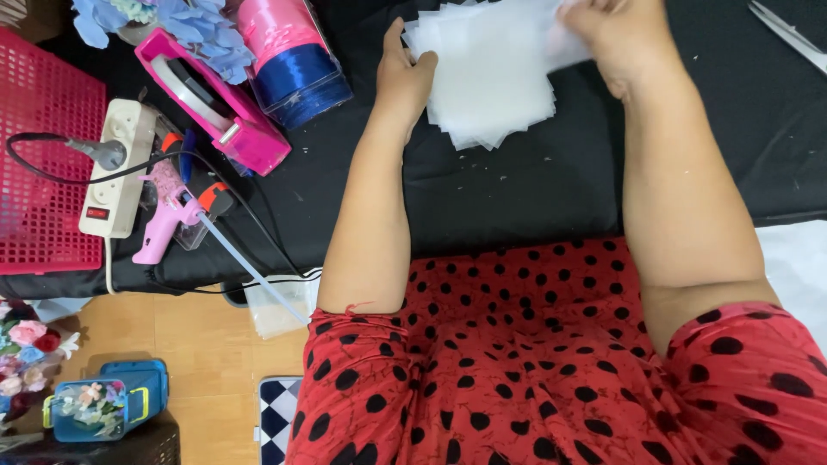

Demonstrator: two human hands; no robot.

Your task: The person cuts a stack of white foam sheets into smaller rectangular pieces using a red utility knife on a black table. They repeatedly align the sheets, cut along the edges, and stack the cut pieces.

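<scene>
Low table under a black cloth (pixel 517 189). On it: stack of white translucent sheets (pixel 491 73) near the far edge; pink tape dispenser (pixel 215 103), pink and blue ribbon spools (pixel 289 56), white power strip (pixel 121 164), pink glue gun (pixel 168 220), red plastic basket (pixel 43 164) at left; scissors (pixel 788 34) at far right.

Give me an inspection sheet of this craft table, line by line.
Surface: black cloth over the table.
Job's things: stack of translucent white sheets.
Clutter: pink tape dispenser, ribbon spools, pink glue gun, scissors.
Grippers: left hand rests at the stack's edge; right hand pinches its top sheets.
Cables: black cord plugged into a white power strip.
Surroundings: red basket, artificial flowers, wooden floor.
</scene>
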